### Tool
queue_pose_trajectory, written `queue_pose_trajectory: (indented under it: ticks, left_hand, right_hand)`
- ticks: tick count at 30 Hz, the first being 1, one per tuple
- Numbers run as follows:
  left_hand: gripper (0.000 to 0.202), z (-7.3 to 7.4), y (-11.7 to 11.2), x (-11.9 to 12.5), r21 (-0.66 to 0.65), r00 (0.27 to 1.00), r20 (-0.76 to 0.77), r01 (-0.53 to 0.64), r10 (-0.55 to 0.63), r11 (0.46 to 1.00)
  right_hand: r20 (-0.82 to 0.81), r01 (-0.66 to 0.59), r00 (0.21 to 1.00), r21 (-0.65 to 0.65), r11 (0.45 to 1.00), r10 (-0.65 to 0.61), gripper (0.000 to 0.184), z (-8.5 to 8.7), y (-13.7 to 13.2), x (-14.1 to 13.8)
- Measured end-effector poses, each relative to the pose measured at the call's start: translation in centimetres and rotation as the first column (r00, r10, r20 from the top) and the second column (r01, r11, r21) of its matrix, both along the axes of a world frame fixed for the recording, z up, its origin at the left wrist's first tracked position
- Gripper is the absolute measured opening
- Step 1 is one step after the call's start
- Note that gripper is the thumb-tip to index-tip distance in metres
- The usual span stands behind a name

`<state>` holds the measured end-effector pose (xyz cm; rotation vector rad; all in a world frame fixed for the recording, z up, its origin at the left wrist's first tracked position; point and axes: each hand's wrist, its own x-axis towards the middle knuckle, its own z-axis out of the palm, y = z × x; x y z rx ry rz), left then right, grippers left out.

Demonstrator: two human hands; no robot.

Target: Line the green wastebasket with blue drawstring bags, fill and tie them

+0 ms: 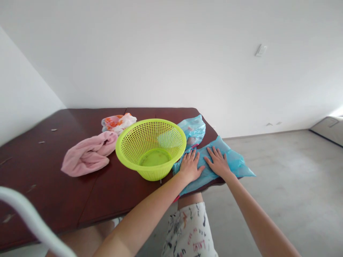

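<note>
Both of my hands lie flat on a blue plastic bag spread over the right end of the table. My left hand presses on its left part, fingers spread, close to the basket's rim. My right hand rests farther right on the same bag, fingers also apart. Just left of my hands stands a lime-green plastic basket, upright, with nothing visible inside. Behind it and my left hand, a second bunched blue plastic bag lies with something indistinct in it.
A pink cloth lies crumpled left of the basket, near a white and orange plastic bag. The dark red table ends just beyond my right hand. A white curved bar crosses the lower left. A wall stands behind.
</note>
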<state>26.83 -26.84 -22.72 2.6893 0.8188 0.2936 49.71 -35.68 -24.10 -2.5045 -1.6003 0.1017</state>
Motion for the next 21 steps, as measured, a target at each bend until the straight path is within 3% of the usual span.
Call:
queue_pose_trajectory:
  ticks: [4,12,21]
  left_hand:
    - [0.092,0.8,1.1,0.2,0.011,0.998,-0.029,-0.050,0.051,0.999]
    - [0.095,0.1,1.4,0.3,0.054,0.998,-0.020,-0.060,0.061,0.997]
    - [0.095,0.5,1.4,-0.5,0.071,0.999,-0.033,-0.035,0.037,0.997]
  right_hand:
    - [-0.029,0.022,0.999,0.001,1.000,-0.022,0.083,0.5,1.2,1.7]
    - [0.017,0.074,0.997,-0.028,0.997,-0.074,0.080,0.5,0.1,6.6]
    - [0.020,0.091,0.996,-0.055,0.994,-0.090,0.079,0.7,-0.1,7.4]
